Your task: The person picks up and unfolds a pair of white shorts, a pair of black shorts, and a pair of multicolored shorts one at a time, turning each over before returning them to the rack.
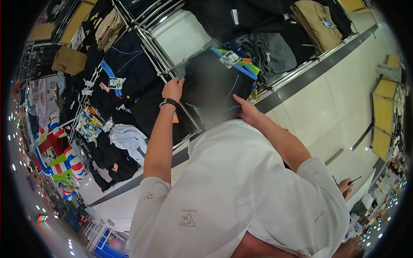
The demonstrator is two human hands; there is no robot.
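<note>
My left hand [173,90], with a dark band on its wrist, pinches the left edge of a black garment [206,81] at the display rack. Opposite it, my right hand [248,111] grips the garment's near right edge, thumb on top. Thin blue piping [233,88] runs along the cloth near that thumb. A white printed tag [231,59] and a blue strip [245,69] lie at its far right corner, with yellow-green patterned fabric beside them. The garment's middle is blurred, so its exact kind is unclear.
Metal rails [157,53] divide the display. Folded grey clothes [269,56] and khaki trousers [316,26] lie to the right. More dark garments, white shorts [129,139] and a patterned piece [89,122] are at left. Another person's hand [345,188] holds a thin dark stick at right.
</note>
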